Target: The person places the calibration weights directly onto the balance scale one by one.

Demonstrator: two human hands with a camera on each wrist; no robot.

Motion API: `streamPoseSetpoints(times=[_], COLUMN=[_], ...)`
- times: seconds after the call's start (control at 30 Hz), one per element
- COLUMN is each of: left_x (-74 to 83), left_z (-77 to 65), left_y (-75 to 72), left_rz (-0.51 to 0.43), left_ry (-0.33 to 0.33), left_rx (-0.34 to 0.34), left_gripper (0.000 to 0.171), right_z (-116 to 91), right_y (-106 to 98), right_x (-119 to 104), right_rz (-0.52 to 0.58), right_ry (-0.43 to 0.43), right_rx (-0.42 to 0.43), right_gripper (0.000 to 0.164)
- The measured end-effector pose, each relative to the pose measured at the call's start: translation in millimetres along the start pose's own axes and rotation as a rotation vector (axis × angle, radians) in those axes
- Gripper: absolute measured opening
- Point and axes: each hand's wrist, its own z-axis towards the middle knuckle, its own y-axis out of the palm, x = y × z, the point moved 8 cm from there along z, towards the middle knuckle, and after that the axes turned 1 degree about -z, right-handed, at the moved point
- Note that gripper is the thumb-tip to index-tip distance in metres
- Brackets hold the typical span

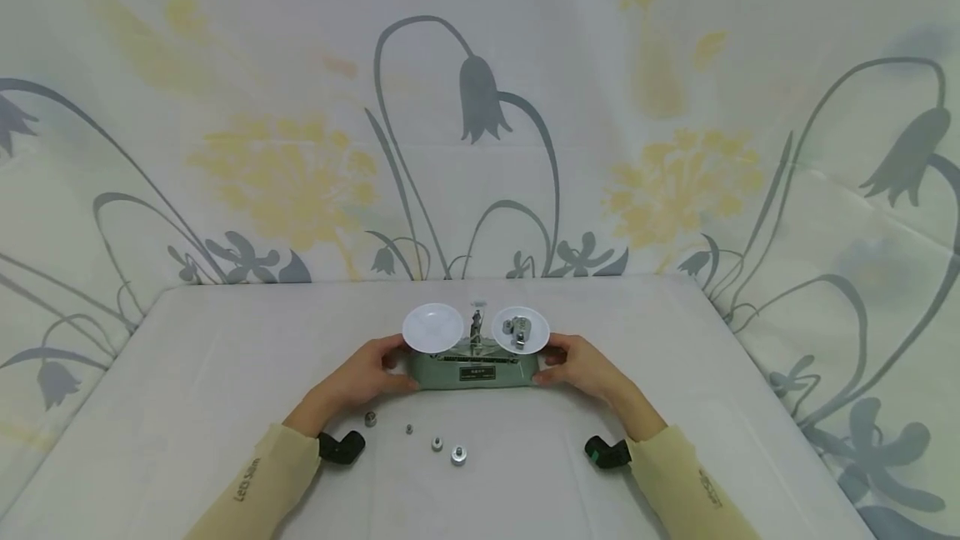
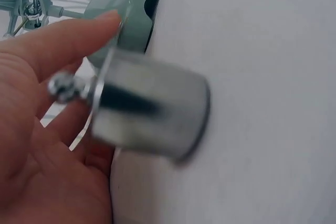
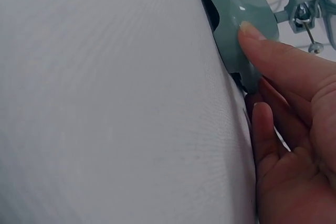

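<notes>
A green two-pan balance scale (image 1: 435,373) stands on the white table in the head view. My left hand (image 1: 369,375) grips the left end of its base, the thumb in front and the fingers round the side. At the opposite end, my right hand (image 1: 587,368) holds the base the same way, its thumb (image 3: 254,34) on the green casing. The left white pan (image 1: 432,328) is bare. Several metal weights (image 1: 519,328) lie in the right pan (image 1: 540,328). In the left wrist view a knobbed metal weight (image 2: 157,106) looms large beside the left hand.
In front of the scale, several loose weights stand on the cloth, among them a larger one (image 1: 459,456) and a tiny one (image 1: 408,429). Black devices (image 1: 342,447) sit at both wrists. A flower-patterned curtain (image 1: 480,190) hangs behind the table.
</notes>
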Motion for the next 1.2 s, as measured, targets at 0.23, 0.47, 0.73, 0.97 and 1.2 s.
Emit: streamPoseSetpoints(times=[0.23,0.47,0.73,0.97,1.2], left_x=[1.7,6.5,9.5,9.4,9.7], left_z=[-7.4,-16.7,-29.9,-43.0,-59.0], left_y=[-5.0,-9.3,-10.5,-13.1,-13.1], left_rz=[-0.089,-0.113,-0.132,-0.119,-0.079], left_ry=[0.025,0.037,0.019,0.003,0.023], left_rx=[-0.013,-0.031,-0.083,-0.112,-0.172], left_gripper=[0.061,0.058,0.051,0.049,0.038], right_z=[-5,-2,-2,-2,-1], right_y=[1,2,0,0,2], right_x=[-10,-1,-2,-2,0], right_rz=[0.006,-0.011,0.015,0.019,0.024], right_ry=[-0.015,-0.016,-0.020,-0.014,-0.020], right_rx=[-0.001,0.008,0.011,0.022,0.025], right_gripper=[0.054,0.053,0.054,0.054,0.053])
